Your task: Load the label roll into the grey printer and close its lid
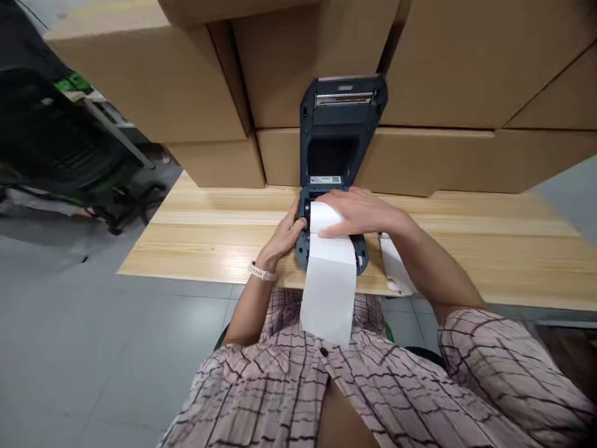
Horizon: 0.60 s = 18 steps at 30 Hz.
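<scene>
A dark grey-blue label printer [301, 249] sits on the wooden table with its lid [344, 118] raised. Inside its base lies a white label roll [323, 218], and a long label strip [329, 292] hangs from it over the table's front edge toward my shirt. My left hand [285, 235] grips the printer's left side, its thumb by the roll's left end. Over the top and right of the roll lies my right hand [357, 211], thumb and fingers curved round it. The roll's right end and that hand's fingertips are partly hidden.
Large cardboard boxes [438, 68] are stacked along the back of the wooden table [224, 230], right behind the raised lid. Another white paper strip [395, 264] lies under my right forearm. A black office chair [69, 137] stands on the floor at left.
</scene>
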Each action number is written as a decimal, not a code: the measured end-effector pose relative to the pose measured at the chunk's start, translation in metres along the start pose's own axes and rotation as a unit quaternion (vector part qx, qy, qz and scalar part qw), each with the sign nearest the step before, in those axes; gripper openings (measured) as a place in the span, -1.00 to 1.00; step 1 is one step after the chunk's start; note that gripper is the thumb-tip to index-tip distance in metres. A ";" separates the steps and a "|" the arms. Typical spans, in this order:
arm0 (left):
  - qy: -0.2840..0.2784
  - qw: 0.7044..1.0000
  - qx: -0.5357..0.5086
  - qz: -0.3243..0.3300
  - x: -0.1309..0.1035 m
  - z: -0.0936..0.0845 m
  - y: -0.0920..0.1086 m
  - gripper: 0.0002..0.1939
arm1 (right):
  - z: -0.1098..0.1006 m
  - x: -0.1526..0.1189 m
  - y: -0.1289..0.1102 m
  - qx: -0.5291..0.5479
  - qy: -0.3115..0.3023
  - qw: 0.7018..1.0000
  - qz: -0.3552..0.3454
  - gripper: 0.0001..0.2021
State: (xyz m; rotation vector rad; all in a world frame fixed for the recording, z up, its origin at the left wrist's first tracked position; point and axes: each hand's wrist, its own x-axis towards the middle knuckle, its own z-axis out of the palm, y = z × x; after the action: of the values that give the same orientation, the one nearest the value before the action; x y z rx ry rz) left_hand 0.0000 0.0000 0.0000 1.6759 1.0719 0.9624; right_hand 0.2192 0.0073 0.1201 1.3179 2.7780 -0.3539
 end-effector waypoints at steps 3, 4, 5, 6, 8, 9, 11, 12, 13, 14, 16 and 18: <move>0.003 1.000 -0.010 0.005 0.000 0.000 -0.006 -0.16 | 0.002 -0.003 0.003 0.032 0.009 0.999 -0.009 -0.19; 0.005 1.000 -0.013 0.006 0.000 0.000 -0.008 -0.17 | 0.002 -0.004 0.004 0.037 0.010 0.999 -0.011 -0.19; 0.006 1.000 -0.016 0.009 0.000 0.000 -0.009 -0.17 | 0.003 -0.004 0.005 0.041 0.011 0.999 -0.013 -0.20; 0.008 1.000 -0.019 0.011 0.000 0.000 -0.009 -0.17 | 0.003 -0.004 0.006 0.042 0.012 0.999 -0.014 -0.21; 0.010 1.000 -0.020 0.008 0.000 0.000 -0.008 -0.18 | 0.004 -0.003 0.007 0.036 0.011 0.999 -0.011 -0.21; 0.012 1.000 -0.019 0.004 -0.001 0.000 -0.007 -0.18 | 0.004 -0.002 0.007 0.031 0.010 0.999 -0.009 -0.21; 0.013 1.000 -0.013 -0.003 -0.001 0.001 -0.005 -0.18 | 0.005 -0.001 0.008 0.025 0.008 1.000 -0.008 -0.20; 0.013 1.000 -0.012 -0.003 -0.001 0.001 -0.005 -0.17 | 0.005 -0.001 0.009 0.022 0.007 1.000 -0.008 -0.20; 0.013 1.000 -0.014 -0.002 -0.001 0.001 -0.005 -0.17 | 0.005 -0.001 0.009 0.017 0.008 1.000 -0.008 -0.21; 0.014 1.000 -0.017 0.000 -0.001 0.001 -0.005 -0.17 | 0.005 -0.001 0.008 0.011 0.011 1.000 -0.008 -0.22; 0.015 1.000 -0.023 0.003 0.000 0.000 -0.009 -0.17 | 0.006 0.000 0.007 -0.003 0.015 1.000 -0.006 -0.24; 0.017 0.999 -0.027 0.005 0.000 0.000 -0.013 -0.18 | 0.006 0.001 0.006 -0.014 0.015 1.000 -0.002 -0.26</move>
State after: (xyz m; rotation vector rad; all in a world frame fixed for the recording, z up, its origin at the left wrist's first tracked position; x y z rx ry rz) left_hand -0.0031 0.0033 -0.0124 1.6277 1.0532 1.0201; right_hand 0.2228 0.0101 0.1127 1.3224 2.7997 -0.2963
